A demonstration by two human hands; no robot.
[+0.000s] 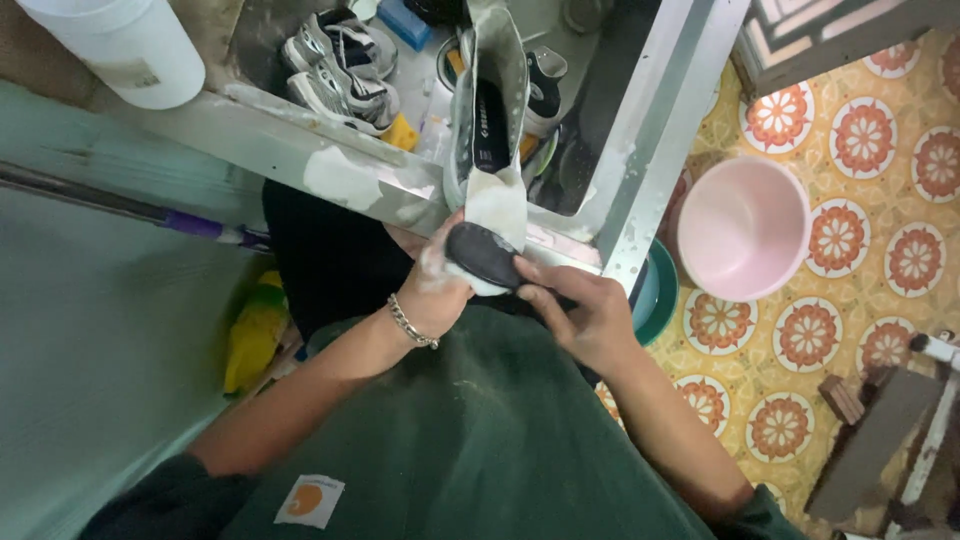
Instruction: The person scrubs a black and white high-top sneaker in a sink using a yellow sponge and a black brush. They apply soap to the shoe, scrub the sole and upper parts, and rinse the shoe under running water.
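Note:
A pale grey sneaker (490,110) leans over the front rim of a metal sink (330,165), opening up, with its dark insole showing. My left hand (432,292), a chain bracelet on the wrist, grips the shoe's soapy lower end at the rim. My right hand (585,312) holds a dark oval brush (483,255) pressed against that same end of the shoe. Both hands are close together just in front of the sink edge, above my green apron.
More sneakers (340,65) lie in the sink with a yellow sponge (402,132) and a blue block (405,22). A white container (120,45) stands at top left. A pink basin (745,228) sits on the patterned floor, a teal basin (655,295) beside it. A yellow bottle (255,330) stands at lower left.

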